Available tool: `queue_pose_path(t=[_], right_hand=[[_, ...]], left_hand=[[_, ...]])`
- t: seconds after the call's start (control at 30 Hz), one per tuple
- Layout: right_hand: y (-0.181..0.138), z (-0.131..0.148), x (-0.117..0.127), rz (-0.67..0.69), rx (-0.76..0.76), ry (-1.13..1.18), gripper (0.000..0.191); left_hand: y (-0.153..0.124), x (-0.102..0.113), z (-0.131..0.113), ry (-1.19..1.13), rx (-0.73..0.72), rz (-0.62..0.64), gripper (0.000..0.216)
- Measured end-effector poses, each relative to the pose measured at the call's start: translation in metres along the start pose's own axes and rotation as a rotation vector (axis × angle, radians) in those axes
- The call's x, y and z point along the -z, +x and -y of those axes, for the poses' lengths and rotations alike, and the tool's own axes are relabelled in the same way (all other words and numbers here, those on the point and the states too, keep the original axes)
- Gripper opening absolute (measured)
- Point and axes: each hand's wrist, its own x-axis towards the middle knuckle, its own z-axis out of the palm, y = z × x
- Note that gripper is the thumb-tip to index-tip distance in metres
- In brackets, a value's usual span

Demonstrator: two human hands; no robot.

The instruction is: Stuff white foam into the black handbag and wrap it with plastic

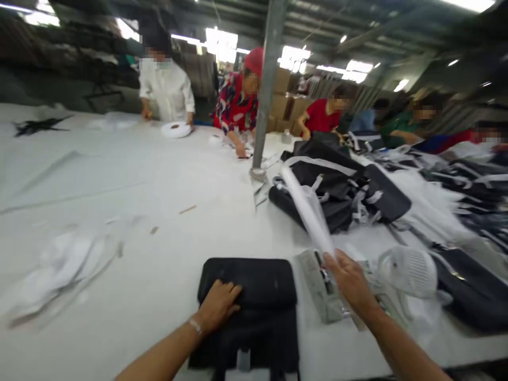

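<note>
A black bag [257, 328] with a broad flap lies on the white table in front of me. My left hand [220, 304] rests on the left part of its flap, palm down, with loosely bent fingers and nothing inside them. To the right, my right hand [351, 278] is closed around the lower end of a long white roll [305, 211], smeared by motion. The roll slants up and away to the left, over the table. Below that hand, a grey box [323, 296] with small items inside stands beside the bag.
A heap of black bags [321, 180] with pale straps lies beyond the roll. A white fan [413, 270] and a dark bag [472, 291] lie at right. A metal post [266, 84] rises from the table. Crumpled white sheets [63, 264] lie left. Several people work across the table.
</note>
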Motion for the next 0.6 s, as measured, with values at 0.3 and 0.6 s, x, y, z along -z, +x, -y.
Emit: queue_pose_path(t=[0.3,0.6], right_hand=[[-0.086,-0.035,-0.169,0.233,0.469,-0.489,0.053],[-0.097,-0.054,-0.137,0.303,0.377,-0.445,0.050]], left_hand=[[-0.010,-0.015,0.004,-0.066,-0.043,-0.145,0.039],[-0.026,-0.040,0.003,-0.061,-0.046,-0.395,0.029]])
